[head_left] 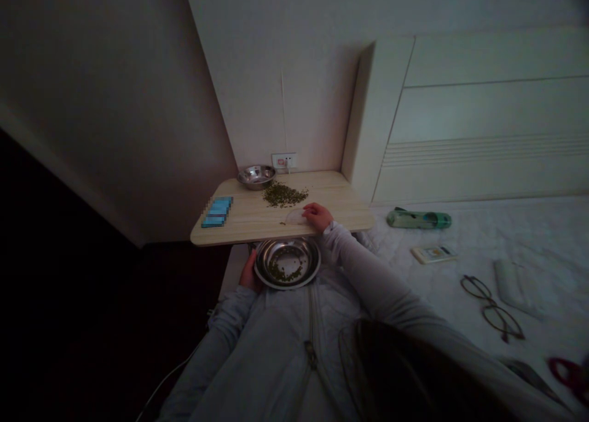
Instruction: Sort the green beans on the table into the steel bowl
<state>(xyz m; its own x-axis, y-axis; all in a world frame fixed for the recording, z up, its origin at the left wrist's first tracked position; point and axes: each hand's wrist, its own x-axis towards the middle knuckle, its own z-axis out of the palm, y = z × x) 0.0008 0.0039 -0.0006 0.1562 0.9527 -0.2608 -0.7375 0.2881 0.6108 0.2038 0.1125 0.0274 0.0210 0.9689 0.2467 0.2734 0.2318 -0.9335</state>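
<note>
Right hand point(317, 216) rests on the pale wood-grain surface point(340, 192), its fingers point(307, 209) curled close together at the edge of a translucent plastic piece point(294, 218). Whether they pinch it cannot be told. Left hand point(251, 273) sits below the front edge of the surface, against the rim of a steel bowl point(288, 261) held in front of the torso. Its fingers are hidden behind the bowl, so their state cannot be told.

This bowl contains a small scatter of green-brown bits point(283, 272). A larger pile of green-brown bits point(284, 195) lies on the surface, with a few strays nearer the front edge. Behind the pile, a second steel bowl point(256, 176) stands by the wall, just below a wall socket point(284, 161).

Blue packets point(216, 212) lie at the left end of the surface; their print is blurred, unreadable. On the bed point(519, 226): green pencil case point(418, 219), printed card point(433, 254) (text too small to read), glasses point(492, 308).
</note>
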